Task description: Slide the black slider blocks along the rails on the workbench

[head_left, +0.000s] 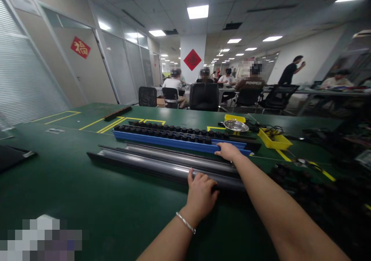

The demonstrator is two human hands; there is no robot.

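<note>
While the right grip (228,151) pinches the blue rail (174,143) | left grip (201,187) touches the near grey rail (142,162), clamped or not cannot be told | second grey rail (174,155) between both grips | black blocks (177,136) left of right grip | yellow tray (274,142) to its right

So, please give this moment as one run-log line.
left hand: touching long dark-grey glossy rail | right hand: at right end of long blue rail | green tabletop: underneath

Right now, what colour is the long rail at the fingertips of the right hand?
The rail is blue; it shows best in the head view.
</note>
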